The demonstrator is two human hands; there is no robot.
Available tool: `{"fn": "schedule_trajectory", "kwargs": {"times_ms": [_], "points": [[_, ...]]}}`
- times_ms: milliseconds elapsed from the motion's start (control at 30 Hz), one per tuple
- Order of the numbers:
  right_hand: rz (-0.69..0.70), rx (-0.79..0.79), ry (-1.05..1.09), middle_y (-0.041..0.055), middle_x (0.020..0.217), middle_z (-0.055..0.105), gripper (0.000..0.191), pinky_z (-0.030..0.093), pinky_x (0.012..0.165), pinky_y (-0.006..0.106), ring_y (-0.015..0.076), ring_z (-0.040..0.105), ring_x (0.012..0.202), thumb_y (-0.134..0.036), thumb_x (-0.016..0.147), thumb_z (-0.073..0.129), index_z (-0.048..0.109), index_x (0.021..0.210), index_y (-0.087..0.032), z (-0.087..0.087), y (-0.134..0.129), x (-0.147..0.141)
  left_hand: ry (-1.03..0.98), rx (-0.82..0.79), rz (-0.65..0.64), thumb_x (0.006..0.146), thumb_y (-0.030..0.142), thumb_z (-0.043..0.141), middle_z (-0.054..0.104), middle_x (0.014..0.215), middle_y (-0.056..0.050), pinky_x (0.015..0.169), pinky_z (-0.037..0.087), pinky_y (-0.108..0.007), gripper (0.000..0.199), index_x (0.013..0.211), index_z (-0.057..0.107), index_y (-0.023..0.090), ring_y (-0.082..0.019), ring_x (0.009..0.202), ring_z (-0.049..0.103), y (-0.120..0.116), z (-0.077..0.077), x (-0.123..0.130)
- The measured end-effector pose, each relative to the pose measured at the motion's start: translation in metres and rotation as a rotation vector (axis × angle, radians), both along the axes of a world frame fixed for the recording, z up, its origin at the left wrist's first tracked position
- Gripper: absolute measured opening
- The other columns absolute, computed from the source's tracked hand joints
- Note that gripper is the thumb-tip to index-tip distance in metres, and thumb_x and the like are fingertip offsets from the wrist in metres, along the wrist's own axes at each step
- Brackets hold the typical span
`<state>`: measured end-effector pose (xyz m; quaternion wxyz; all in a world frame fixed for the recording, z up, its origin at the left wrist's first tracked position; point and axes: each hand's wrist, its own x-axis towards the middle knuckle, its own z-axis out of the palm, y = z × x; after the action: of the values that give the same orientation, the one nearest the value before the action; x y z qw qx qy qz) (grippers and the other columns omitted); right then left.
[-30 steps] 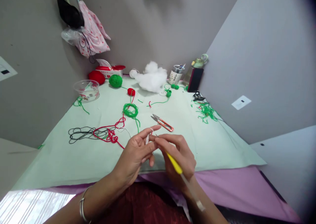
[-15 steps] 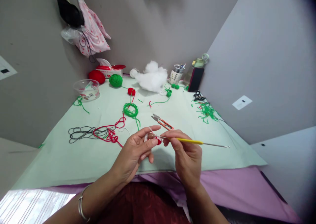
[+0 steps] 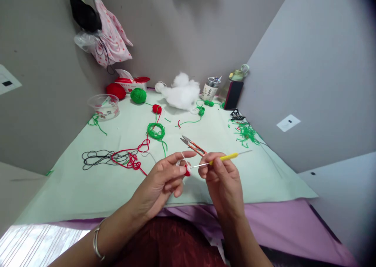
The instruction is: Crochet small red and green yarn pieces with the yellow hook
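Between thumb and fingers, my left hand (image 3: 160, 180) pinches a small red and white crochet piece (image 3: 187, 170). White yarn (image 3: 182, 155) loops over its raised index finger. My right hand (image 3: 225, 180) grips a crochet hook (image 3: 229, 157) by its yellow handle. The hook's thin metal tip points left and meets the white edge of the piece; whether yarn is caught on it I cannot tell. Just beyond my hands lie orange-handled thread snips (image 3: 194, 145), blades pointing away to the left.
Left of my hands lie tangled red yarn (image 3: 133, 163) and black cord (image 3: 96, 159). A green yarn coil (image 3: 156, 131) sits farther off. At the back stand yarn balls, white stuffing (image 3: 182, 92), a pen holder (image 3: 210, 88) and a phone (image 3: 234, 95). Green scraps (image 3: 246, 133) lie right.
My right hand has turned, tilting the hook so its handle end points up to the right and its tip down. The crochet piece has shifted slightly in my left hand.
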<state>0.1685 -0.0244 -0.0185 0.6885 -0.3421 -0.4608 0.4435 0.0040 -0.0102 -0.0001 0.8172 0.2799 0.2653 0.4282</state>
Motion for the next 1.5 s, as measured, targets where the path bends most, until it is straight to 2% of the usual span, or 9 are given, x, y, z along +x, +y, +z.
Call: {"fn": "schedule_trajectory", "kwargs": {"times_ms": [200,367,467,600,733,900,1133,1367,1500], "points": [[-0.156,0.189,-0.351,0.0046,0.092,0.079,0.016,0.060,0.082,0.036,0.0184,0.070,0.084,-0.026,0.102,0.066,0.083,0.101,-0.026,-0.003,-0.010,-0.004,0.141,0.169,0.089,0.078,0.027,0.092,0.068,0.081,0.000,0.044,0.045,-0.016,0.036,0.113,0.084,0.023,-0.005,0.051,0.047,-0.002,-0.001,0.006],[-0.064,0.063,-0.117,0.0030,0.087,0.078,0.016,0.057,0.067,0.027,0.0139,0.068,0.070,-0.031,0.102,0.067,0.080,0.096,-0.024,-0.001,-0.005,-0.003,0.139,0.146,0.060,0.082,0.027,0.089,0.066,0.081,0.002,0.047,0.049,-0.017,0.030,0.112,0.085,0.024,0.000,0.045,0.034,-0.002,-0.001,0.003],[0.028,-0.021,0.042,0.0018,0.079,0.076,0.019,0.057,0.064,0.025,0.0119,0.066,0.063,-0.037,0.101,0.069,0.078,0.090,-0.022,0.004,-0.001,-0.003,0.141,0.145,0.062,0.081,0.028,0.089,0.066,0.085,0.002,0.046,0.048,-0.017,0.030,0.111,0.086,0.023,0.000,0.046,0.035,-0.003,-0.001,0.001],[0.061,-0.032,0.049,0.0018,0.079,0.077,0.022,0.057,0.060,0.024,0.0117,0.067,0.062,-0.038,0.103,0.066,0.075,0.091,-0.022,0.008,-0.003,-0.002,0.163,0.146,0.065,0.081,0.030,0.090,0.063,0.083,0.002,0.044,0.044,-0.015,0.033,0.113,0.085,0.023,0.000,0.046,0.039,-0.003,-0.001,0.000],[-0.064,0.084,-0.205,0.0016,0.091,0.079,0.022,0.061,0.069,0.027,0.0127,0.073,0.072,-0.029,0.108,0.056,0.076,0.101,-0.024,0.006,-0.013,-0.001,0.207,0.167,0.095,0.082,0.032,0.089,0.063,0.085,0.002,0.046,0.045,-0.017,0.034,0.115,0.085,0.025,-0.003,0.049,0.052,-0.003,-0.004,0.000],[-0.220,0.353,-0.569,0.0034,0.102,0.079,0.027,0.062,0.079,0.029,0.0145,0.075,0.086,-0.011,0.106,0.053,0.073,0.118,-0.025,-0.002,-0.020,-0.003,0.341,0.295,0.186,0.087,0.032,0.085,0.066,0.088,0.003,0.053,0.046,-0.017,0.027,0.114,0.085,0.029,-0.002,0.050,0.060,-0.002,-0.011,-0.002],[-0.347,0.614,-0.747,0.0108,0.098,0.081,0.021,0.066,0.072,0.032,0.0206,0.079,0.091,-0.011,0.105,0.053,0.072,0.113,-0.018,-0.007,-0.015,-0.007,0.401,0.348,0.237,0.086,0.030,0.085,0.064,0.078,0.006,0.055,0.048,-0.017,0.027,0.112,0.085,0.029,-0.003,0.051,0.062,-0.004,-0.011,-0.001],[-0.288,0.588,-0.718,0.0083,0.089,0.080,0.022,0.067,0.073,0.034,0.0203,0.080,0.089,-0.011,0.106,0.051,0.071,0.113,-0.020,-0.006,-0.011,-0.004,0.507,0.582,0.493,0.084,0.016,0.080,0.069,0.087,0.002,0.055,0.055,-0.017,0.024,0.105,0.086,0.027,-0.004,0.054,0.060,-0.009,-0.012,0.004],[-0.328,0.647,-0.793,0.0129,0.106,0.081,0.024,0.067,0.072,0.033,0.0214,0.080,0.094,-0.012,0.104,0.057,0.072,0.120,-0.022,-0.017,-0.011,-0.003,0.468,0.463,0.409,0.082,0.019,0.083,0.067,0.080,0.003,0.052,0.056,-0.017,0.027,0.109,0.085,0.023,-0.005,0.052,0.060,-0.010,-0.007,0.006]]}}
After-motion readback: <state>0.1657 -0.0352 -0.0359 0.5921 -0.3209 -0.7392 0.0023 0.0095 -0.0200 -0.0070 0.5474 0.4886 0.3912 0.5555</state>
